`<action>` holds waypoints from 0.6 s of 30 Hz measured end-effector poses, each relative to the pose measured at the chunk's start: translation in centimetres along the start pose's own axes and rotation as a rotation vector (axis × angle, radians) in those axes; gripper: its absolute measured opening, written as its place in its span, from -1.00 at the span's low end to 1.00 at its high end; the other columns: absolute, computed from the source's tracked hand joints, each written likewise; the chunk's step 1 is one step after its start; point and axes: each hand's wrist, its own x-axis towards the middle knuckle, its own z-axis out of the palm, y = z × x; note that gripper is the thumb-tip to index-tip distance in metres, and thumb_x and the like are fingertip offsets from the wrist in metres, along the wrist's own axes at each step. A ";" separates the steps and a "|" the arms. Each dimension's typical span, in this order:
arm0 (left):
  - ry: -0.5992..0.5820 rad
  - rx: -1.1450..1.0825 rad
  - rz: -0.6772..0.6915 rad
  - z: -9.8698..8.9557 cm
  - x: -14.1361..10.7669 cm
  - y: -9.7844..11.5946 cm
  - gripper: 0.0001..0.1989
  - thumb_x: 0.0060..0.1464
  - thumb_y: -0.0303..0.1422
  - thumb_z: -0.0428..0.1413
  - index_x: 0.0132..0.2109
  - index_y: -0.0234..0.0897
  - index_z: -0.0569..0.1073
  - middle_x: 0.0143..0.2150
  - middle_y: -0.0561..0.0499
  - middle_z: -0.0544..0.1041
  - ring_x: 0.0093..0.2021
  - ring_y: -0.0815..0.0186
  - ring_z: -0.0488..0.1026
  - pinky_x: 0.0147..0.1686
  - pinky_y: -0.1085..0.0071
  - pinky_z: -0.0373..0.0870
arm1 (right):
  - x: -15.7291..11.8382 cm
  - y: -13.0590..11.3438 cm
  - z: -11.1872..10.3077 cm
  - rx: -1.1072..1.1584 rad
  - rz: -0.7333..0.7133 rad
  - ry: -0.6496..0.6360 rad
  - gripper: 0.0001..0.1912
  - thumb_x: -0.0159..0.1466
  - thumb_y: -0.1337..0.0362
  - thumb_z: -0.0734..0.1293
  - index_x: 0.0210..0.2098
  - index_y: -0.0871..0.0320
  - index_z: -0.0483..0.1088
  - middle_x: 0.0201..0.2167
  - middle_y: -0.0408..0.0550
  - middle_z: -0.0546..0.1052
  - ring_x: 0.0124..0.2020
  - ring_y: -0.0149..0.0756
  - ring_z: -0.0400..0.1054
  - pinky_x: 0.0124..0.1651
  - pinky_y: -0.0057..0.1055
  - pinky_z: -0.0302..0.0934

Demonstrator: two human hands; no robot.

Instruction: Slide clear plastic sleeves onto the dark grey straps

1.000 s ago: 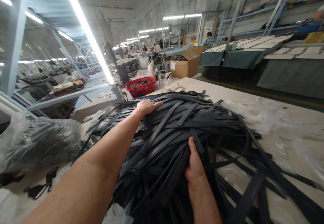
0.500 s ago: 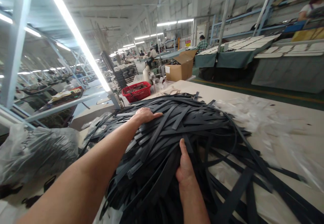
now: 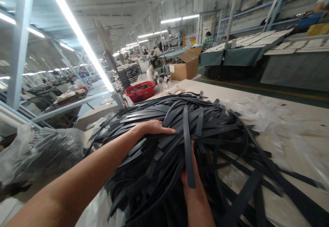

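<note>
**Strap heap fills the way between the hands**

The dark straps (image 3: 205, 126) rise between the left hand (image 3: 154, 127) and right hand (image 3: 192, 182), one hanging across the right thumb. Beyond them, cream tabletop (image 3: 218, 90) gives passage toward the red basket (image 3: 140, 91) (the only real gap). Crumpled plastic sheeting (image 3: 267, 115) lies along the right.

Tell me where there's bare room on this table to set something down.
Bare cream table top shows beyond the heap of dark straps, between it and the table's far edge, beside the plastic sheeting. The heap is crowded around the left hand and right hand.
</note>
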 end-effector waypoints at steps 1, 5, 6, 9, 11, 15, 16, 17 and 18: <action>-0.006 -0.028 0.006 0.1 -0.2 0.1 -0.06 -0.23 0.40 -0.02 0.02 -0.28 0.52 0.03 -0.15 0.58 -0.02 0.03 0.53 -0.06 0.29 0.41 | 0.0 0.1 -0.1 0.001 0.006 0.004 -0.51 0.25 -0.14 0.28 -0.05 0.06 0.53 -0.13 -0.08 0.64 0.15 -0.18 0.38 0.19 -0.20 0.31; -0.033 -0.151 0.061 0.2 -1.0 0.9 -0.20 -0.19 0.31 0.09 0.04 -0.16 0.50 0.00 0.03 0.61 -0.08 0.16 0.56 -0.13 0.39 0.47 | -0.2 0.1 -0.3 -0.007 -0.014 0.079 -0.60 0.28 -0.06 0.26 -0.13 0.07 0.55 -0.16 -0.10 0.65 0.12 -0.18 0.40 0.17 -0.21 0.33; -0.038 -0.195 0.087 0.3 -1.3 1.2 -0.21 -0.20 0.28 0.13 0.05 -0.15 0.49 0.00 0.05 0.60 -0.07 0.17 0.55 -0.12 0.40 0.48 | -0.4 0.0 -0.2 -0.006 -0.018 0.110 -0.64 0.29 -0.02 0.26 -0.13 0.05 0.55 -0.16 -0.13 0.65 0.11 -0.19 0.41 0.18 -0.19 0.33; -0.011 -0.276 0.137 0.7 -1.9 1.6 -0.12 -0.32 0.28 0.20 0.09 -0.17 0.45 0.04 0.00 0.57 0.00 0.11 0.52 -0.04 0.35 0.46 | -1.3 -0.7 0.4 -0.029 -0.086 0.207 -0.68 0.29 0.06 0.27 -0.03 -0.02 0.50 -0.07 -0.23 0.61 0.12 -0.21 0.40 0.21 -0.16 0.30; 0.014 -0.266 0.142 1.5 -2.2 1.4 -0.04 -0.38 0.31 0.21 0.11 -0.18 0.43 0.07 -0.05 0.56 0.04 0.06 0.49 0.02 0.29 0.44 | -2.1 -1.2 1.0 -0.122 -0.229 0.235 -0.61 0.27 0.07 0.31 0.08 -0.05 0.43 0.04 -0.26 0.55 0.17 -0.22 0.35 0.25 -0.19 0.26; 0.060 -0.244 0.110 3.5 -2.2 0.7 -0.05 -0.29 0.33 0.13 0.13 -0.22 0.40 0.07 -0.08 0.55 0.04 0.08 0.50 0.02 0.31 0.43 | -3.0 -1.6 2.5 -0.280 -0.430 0.238 -0.43 0.22 0.06 0.39 0.21 -0.08 0.31 0.20 -0.31 0.41 0.25 -0.27 0.25 0.30 -0.34 0.18; 0.082 -0.228 0.092 3.8 -2.2 0.7 -0.07 -0.25 0.32 0.11 0.13 -0.25 0.41 0.07 -0.10 0.55 0.03 0.08 0.50 0.00 0.32 0.44 | -3.1 -1.6 2.8 -0.282 -0.432 0.234 -0.42 0.22 0.06 0.38 0.22 -0.08 0.30 0.20 -0.30 0.41 0.23 -0.27 0.28 0.27 -0.35 0.21; 0.104 -0.207 0.073 4.0 -2.2 0.8 -0.09 -0.22 0.31 0.09 0.12 -0.27 0.41 0.07 -0.12 0.55 0.03 0.07 0.51 -0.02 0.33 0.45 | -3.2 -1.5 3.0 -0.269 -0.423 0.216 -0.42 0.23 0.05 0.38 0.22 -0.06 0.30 0.19 -0.28 0.43 0.20 -0.26 0.31 0.24 -0.35 0.25; 0.122 -0.187 0.062 4.1 -2.2 1.0 -0.13 -0.18 0.27 0.08 0.11 -0.29 0.42 0.07 -0.14 0.55 0.02 0.07 0.51 -0.04 0.34 0.45 | -3.3 -1.4 3.1 -0.250 -0.410 0.183 -0.42 0.24 0.05 0.36 0.22 -0.03 0.30 0.17 -0.24 0.45 0.16 -0.24 0.35 0.21 -0.33 0.29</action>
